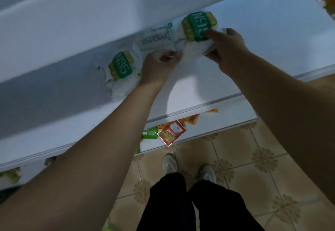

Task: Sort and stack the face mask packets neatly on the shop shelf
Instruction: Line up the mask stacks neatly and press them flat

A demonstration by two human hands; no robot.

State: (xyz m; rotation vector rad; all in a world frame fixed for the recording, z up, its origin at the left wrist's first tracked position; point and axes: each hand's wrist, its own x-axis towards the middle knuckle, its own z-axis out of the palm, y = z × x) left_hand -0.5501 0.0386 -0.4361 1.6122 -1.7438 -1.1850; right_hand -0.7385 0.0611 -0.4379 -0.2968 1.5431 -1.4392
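Head view: both hands, left hand [159, 67] and right hand [226, 45], are pinching one N95 packet [197, 29]; I'd be squaring it toward the stack [123, 67] at eight o'clock.

Print on middle mask packet [155, 37] too blurred to read; snack packets [172, 131] partly under shelf [208, 92]

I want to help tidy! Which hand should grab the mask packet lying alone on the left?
Probably the left hand: it is right beside that packet, while the right hand pinches another packet farther away.
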